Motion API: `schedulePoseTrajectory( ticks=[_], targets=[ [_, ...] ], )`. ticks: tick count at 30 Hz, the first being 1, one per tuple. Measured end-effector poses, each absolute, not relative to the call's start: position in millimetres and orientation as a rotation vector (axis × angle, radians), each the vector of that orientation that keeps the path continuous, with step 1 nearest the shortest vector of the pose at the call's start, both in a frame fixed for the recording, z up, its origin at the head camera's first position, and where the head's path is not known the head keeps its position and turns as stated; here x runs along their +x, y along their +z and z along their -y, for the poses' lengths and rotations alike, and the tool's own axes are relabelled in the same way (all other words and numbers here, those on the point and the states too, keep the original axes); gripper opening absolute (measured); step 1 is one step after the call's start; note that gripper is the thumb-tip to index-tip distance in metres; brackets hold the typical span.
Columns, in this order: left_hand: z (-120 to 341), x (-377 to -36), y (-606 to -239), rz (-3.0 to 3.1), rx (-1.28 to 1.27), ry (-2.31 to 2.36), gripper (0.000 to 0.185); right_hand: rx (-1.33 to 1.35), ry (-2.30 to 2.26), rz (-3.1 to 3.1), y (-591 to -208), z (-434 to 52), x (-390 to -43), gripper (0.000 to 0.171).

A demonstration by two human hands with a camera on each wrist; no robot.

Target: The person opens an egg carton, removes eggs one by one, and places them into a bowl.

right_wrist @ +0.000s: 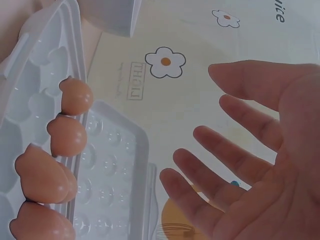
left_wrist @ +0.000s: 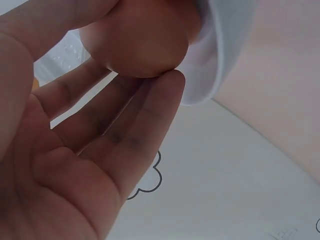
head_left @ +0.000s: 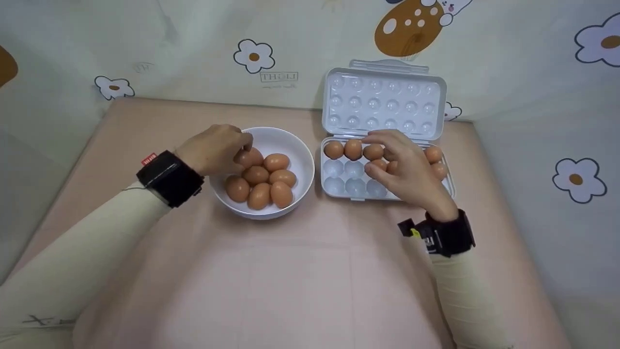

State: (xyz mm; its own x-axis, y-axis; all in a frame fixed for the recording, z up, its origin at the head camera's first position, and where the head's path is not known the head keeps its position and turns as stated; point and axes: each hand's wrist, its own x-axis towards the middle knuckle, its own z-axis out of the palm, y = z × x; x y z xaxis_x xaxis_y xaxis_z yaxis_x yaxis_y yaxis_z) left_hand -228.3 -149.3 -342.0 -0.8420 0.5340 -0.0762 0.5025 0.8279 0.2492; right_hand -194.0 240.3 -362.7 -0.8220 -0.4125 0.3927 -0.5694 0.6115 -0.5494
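At the bowl's left side my left hand (head_left: 215, 149) holds a brown egg (left_wrist: 137, 40) between thumb and fingertips. The white bowl (head_left: 305, 157) has several more brown eggs (head_left: 282, 195) in it. My right hand (head_left: 409, 169) hovers over the egg carton (head_left: 334, 188), its fingers spread and nothing in its grasp. Eggs (head_left: 353, 149) stand along the carton's back row, and others (head_left: 439, 171) sit in the middle row. Cups at the front left of the carton show bare. In the right wrist view, several eggs (right_wrist: 67, 136) stand beside the open palm.
Behind the carton its clear dimpled lid (head_left: 382, 109) stands raised, near a patterned cloth wall (head_left: 203, 48). A pink-covered table (head_left: 300, 281) lies under everything. Dark wrist straps (head_left: 170, 178) with cameras are on both forearms.
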Motion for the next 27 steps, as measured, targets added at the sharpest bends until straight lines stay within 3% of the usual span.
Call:
schedulePoseTrajectory(
  ticks=[9,27],
  targets=[
    [149.1,-230.5,-350.3,-2.829,0.761,0.248,0.012,0.728,0.916,2.685,-368.9,-248.8,-199.1,0.051],
    [151.7,-229.0,-352.7,-2.827,0.765,0.277,0.015,0.734,0.904,2.722,-375.7,-252.3,-204.7,0.044]
  ],
)
